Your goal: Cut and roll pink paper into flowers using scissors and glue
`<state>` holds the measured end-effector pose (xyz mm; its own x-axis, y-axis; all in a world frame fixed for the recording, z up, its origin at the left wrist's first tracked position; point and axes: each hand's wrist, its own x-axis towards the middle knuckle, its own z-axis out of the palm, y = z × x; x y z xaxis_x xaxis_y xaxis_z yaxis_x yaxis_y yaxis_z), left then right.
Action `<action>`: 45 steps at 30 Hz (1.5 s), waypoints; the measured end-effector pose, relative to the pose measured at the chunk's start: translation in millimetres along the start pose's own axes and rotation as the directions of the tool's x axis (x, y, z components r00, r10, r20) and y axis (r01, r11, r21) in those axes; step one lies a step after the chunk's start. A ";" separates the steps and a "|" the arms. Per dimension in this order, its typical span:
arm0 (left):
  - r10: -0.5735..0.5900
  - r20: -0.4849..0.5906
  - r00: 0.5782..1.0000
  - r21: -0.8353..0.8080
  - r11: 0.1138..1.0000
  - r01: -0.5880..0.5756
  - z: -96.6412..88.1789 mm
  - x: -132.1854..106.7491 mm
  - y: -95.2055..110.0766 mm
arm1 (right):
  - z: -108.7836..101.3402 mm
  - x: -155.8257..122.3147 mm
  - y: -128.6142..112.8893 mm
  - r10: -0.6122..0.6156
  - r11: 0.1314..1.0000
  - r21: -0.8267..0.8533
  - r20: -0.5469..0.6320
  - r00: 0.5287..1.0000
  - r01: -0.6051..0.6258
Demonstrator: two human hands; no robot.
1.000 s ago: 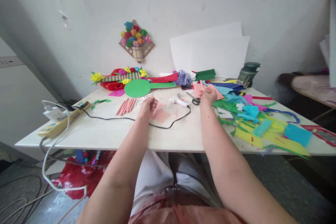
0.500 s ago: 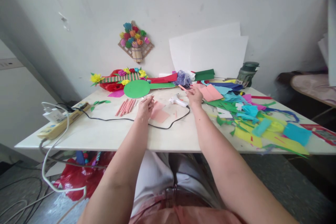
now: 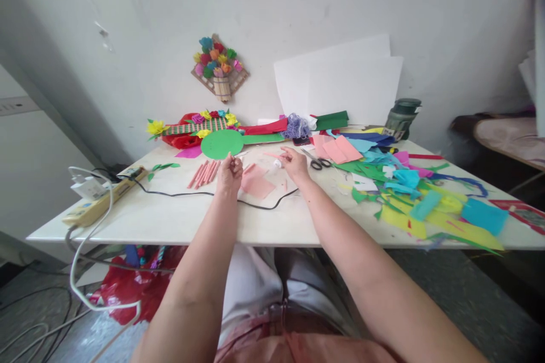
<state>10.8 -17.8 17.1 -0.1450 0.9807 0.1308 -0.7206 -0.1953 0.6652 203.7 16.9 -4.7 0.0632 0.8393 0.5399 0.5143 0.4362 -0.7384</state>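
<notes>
My right hand (image 3: pixel 294 164) pinches a slim pink paper roll (image 3: pixel 272 155) that points left over the table. Partly hidden behind that hand is a white hot glue gun (image 3: pixel 277 163). My left hand (image 3: pixel 231 172) is closed, fingertips together; whatever it may hold is too small to make out. Several pink paper rolls (image 3: pixel 203 174) lie side by side just left of it. Between the hands are flat pink paper pieces (image 3: pixel 258 182). Behind my left hand lies a green paper disc (image 3: pixel 221 144) with a long green strip. Black-handled scissors (image 3: pixel 320 163) rest right of my right hand.
A black cord (image 3: pixel 187 194) runs across the table from a power strip (image 3: pixel 91 207) at the left. Coloured paper scraps (image 3: pixel 409 195) cover the right side. A dark green bottle (image 3: pixel 402 119) stands at the back right, and a flower-decorated piece (image 3: pixel 200 125) lies at the back left.
My right hand has moved left with the pink paper roll, now covering much of the glue gun and uncovering the scissors. My left hand has shifted slightly left.
</notes>
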 end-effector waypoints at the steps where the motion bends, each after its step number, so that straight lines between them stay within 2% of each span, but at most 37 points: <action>1: -0.006 -0.019 1.000 -0.004 1.000 0.006 -0.3 0.2 1.1 | 0.9 -1.1 -2.0 -0.014 0.999 -0.037 0.007 1.000 0.014; 4: -0.010 -0.068 0.998 0.006 1.000 0.010 -1.3 1.3 4.0 | 2.2 -4.9 -10.7 -0.039 0.982 -0.184 0.027 0.999 0.043; 7: 0.009 -0.111 0.994 0.039 0.999 -0.005 -2.5 2.6 5.3 | 3.8 -8.1 -21.6 -0.014 0.954 -0.299 0.032 0.999 0.023; 11: 0.021 -0.094 0.995 0.068 0.998 -0.014 -3.9 3.4 2.7 | 10.5 -6.6 -34.7 0.038 0.928 -0.371 0.041 0.998 -0.020; 19: 0.061 -0.004 0.998 0.168 0.984 -0.060 -7.3 3.4 -12.6 | 34.0 18.1 -43.5 0.163 0.923 -0.370 0.132 0.978 -0.104; 22: 0.064 0.015 0.998 0.177 0.982 -0.066 -8.8 2.7 -14.9 | 39.2 27.6 -44.3 0.146 0.937 -0.341 0.185 0.972 -0.076; 26: 0.011 0.017 1.000 0.160 0.987 -0.014 -8.4 1.7 -14.0 | 40.6 33.4 -43.0 0.160 0.944 -0.319 0.221 0.962 -0.084; 29: -0.041 -0.011 0.999 0.146 0.988 0.043 -6.4 1.9 -13.4 | 40.8 36.1 -36.9 0.128 0.971 -0.221 0.152 0.980 -0.092; 32: -0.075 -0.042 0.996 0.153 0.985 0.081 -5.3 3.8 -15.0 | 41.5 40.2 -28.8 0.063 0.998 -0.013 0.076 0.995 -0.063; 36: -0.045 -0.062 0.997 0.235 0.970 0.059 -8.6 8.2 -20.1 | 40.7 42.6 -23.6 0.030 0.971 0.235 0.036 0.999 -0.038; 41: 0.077 0.016 0.997 0.361 0.929 -0.077 -13.6 12.1 -26.3 | 34.5 34.3 -33.2 0.123 0.852 0.493 0.140 0.982 -0.177; 45: -0.006 0.121 0.993 0.521 0.851 -0.059 -9.2 8.3 -28.4 | 29.7 26.5 -45.9 0.178 0.690 0.646 0.286 0.941 -0.327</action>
<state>23.9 -4.1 -7.4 -0.0576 0.9749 0.2150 -0.2517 -0.2226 0.9419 156.3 28.7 31.5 -0.0938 0.9607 0.2612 -0.2183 0.2361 -0.9469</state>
